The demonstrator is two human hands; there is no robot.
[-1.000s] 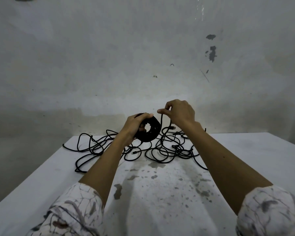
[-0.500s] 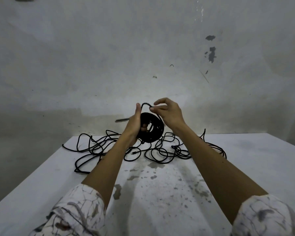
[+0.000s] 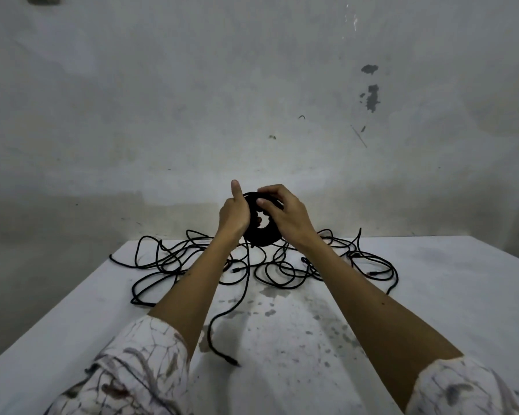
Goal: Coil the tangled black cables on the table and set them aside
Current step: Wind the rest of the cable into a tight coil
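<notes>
A thick round coil of black cable (image 3: 264,235) is held upright above the far half of the table. My left hand (image 3: 233,214) grips its left side with the thumb pointing up. My right hand (image 3: 285,215) wraps over its top right, fingers curled on the windings. A loose tail of cable (image 3: 246,283) hangs from the coil, runs toward me and ends in a plug (image 3: 232,361) on the table. Behind and below the hands lies the tangle of black cables (image 3: 174,262), spread left and right.
The white table (image 3: 447,295) is stained with dark specks in the middle near me. Its left edge runs diagonally from the near left. A grey, patchy wall (image 3: 252,100) stands right behind the far edge.
My right hand has come down from pinching a strand above the coil and now clasps the coil itself. A cable tail has dropped onto the table toward me.
</notes>
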